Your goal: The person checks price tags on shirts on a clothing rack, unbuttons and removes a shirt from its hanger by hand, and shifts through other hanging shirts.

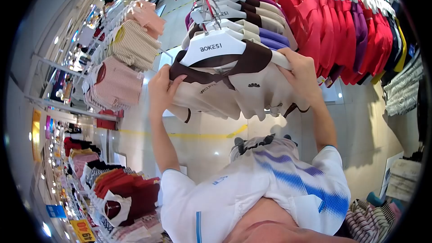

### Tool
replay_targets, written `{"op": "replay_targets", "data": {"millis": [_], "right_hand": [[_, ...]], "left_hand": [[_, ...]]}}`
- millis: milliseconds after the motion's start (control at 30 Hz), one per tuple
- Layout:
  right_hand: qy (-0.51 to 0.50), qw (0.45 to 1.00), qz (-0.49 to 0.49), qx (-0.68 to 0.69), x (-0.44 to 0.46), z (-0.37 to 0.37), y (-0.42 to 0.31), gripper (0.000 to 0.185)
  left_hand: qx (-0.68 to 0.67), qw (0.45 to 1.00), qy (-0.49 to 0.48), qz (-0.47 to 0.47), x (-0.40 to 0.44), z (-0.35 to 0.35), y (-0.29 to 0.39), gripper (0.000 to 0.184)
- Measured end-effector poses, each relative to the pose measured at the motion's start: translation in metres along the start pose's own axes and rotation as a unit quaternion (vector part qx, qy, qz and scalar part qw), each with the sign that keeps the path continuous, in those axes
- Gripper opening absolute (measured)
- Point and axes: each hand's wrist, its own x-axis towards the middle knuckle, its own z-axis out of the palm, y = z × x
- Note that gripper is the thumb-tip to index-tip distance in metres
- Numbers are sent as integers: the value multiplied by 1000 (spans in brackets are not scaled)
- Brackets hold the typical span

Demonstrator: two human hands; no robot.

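A cream polo shirt [225, 92] with a dark brown collar faces me on a white hanger [216, 47] marked BOKESI. Small lettering and a dark emblem show on its chest. My left hand [163, 87] is closed on the shirt's left shoulder, thumb over the front by the collar. On the other side, my right hand [300, 72] grips the right shoulder near the hanger's pale end, its fingers partly hidden behind the cloth. The hanger's hook rises toward the rail, among other metal hooks.
Behind the polo hang more cream, purple and red shirts [263, 15]. A rack of red shirts [315, 31] stands at the right. Striped tops [110, 78] hang at the left, dark red garments [128, 191] lower left. A yellow line [193, 135] crosses the tiled floor.
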Motion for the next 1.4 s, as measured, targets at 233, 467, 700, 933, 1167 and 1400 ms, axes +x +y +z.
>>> {"op": "replay_targets", "data": {"millis": [233, 467, 700, 933, 1167, 1400], "right_hand": [[-48, 997, -45, 39, 15, -7, -5, 27], [-187, 973, -67, 119, 17, 13, -27, 34], [-411, 891, -97, 164, 21, 46, -52, 46], [-485, 836, -34, 254, -5, 139, -96, 25], [-549, 803, -37, 226, 3, 228, -158, 25], [-547, 807, -80, 205, 25, 312, -206, 32]], "left_hand": [[50, 997, 18, -51, -34, -29, 28, 37], [145, 981, 89, -88, -108, -43, 37, 41], [195, 972, 94, -95, -173, -50, 21, 47], [54, 981, 15, -188, -247, -54, -51, 52], [-59, 965, -20, -255, -297, -63, -123, 49], [-33, 970, 42, -239, -318, -93, -190, 34]]}}
